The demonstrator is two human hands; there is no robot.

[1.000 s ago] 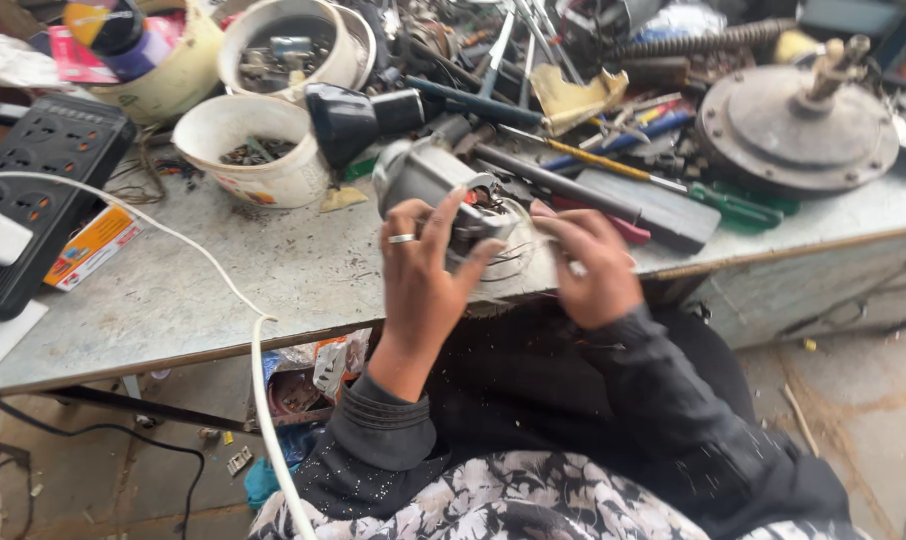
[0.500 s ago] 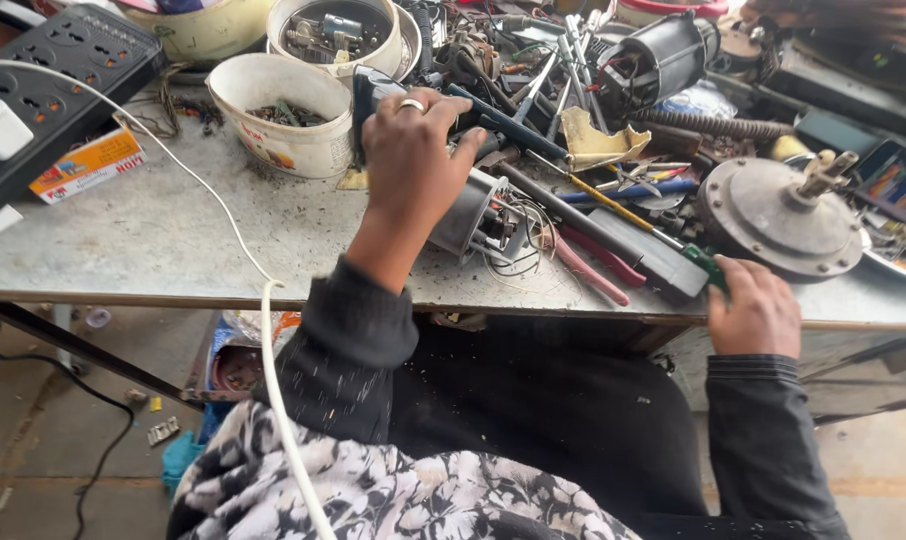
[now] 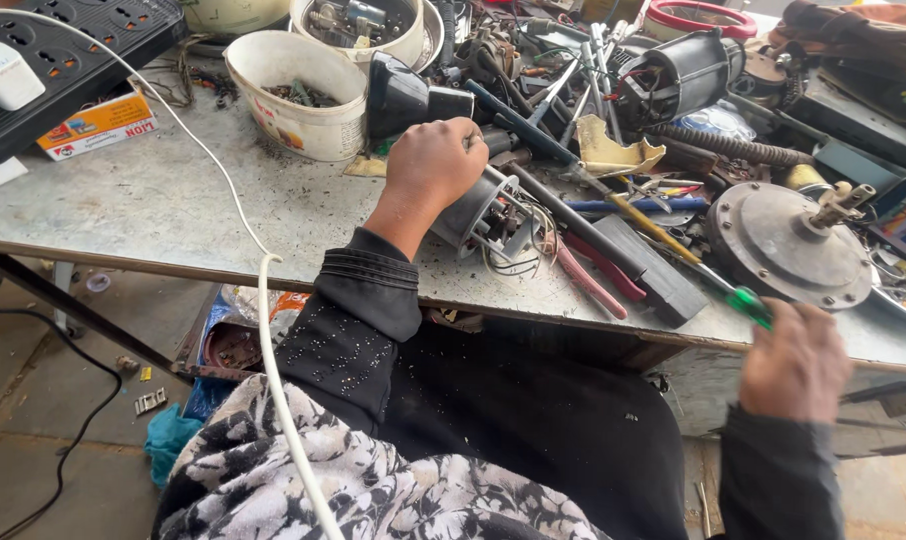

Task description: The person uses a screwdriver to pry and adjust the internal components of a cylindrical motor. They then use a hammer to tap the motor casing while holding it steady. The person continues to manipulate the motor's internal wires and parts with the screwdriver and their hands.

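Note:
My left hand [image 3: 436, 165] grips a small grey electric motor [image 3: 485, 213] lying on its side on the metal workbench [image 3: 163, 215], with loose wires spilling from its open end. My right hand [image 3: 795, 362] is at the bench's front edge on the right, closed around the green handle of a screwdriver [image 3: 741, 297] whose shaft runs up and left over the tools. A round grey motor end plate with a shaft [image 3: 788, 243] lies just beyond my right hand.
Two white tubs of small parts [image 3: 298, 95] stand behind the motor. A black power strip [image 3: 68, 55] with a white plug and cable sits at the far left. Pliers with red handles [image 3: 588, 270], a flat black bar and several other tools clutter the middle. Another motor [image 3: 678, 75] lies at the back.
Both hands were on the small motor. My right hand left it, moved to the bench's right front edge and took the green-handled screwdriver. My left hand stayed on the motor.

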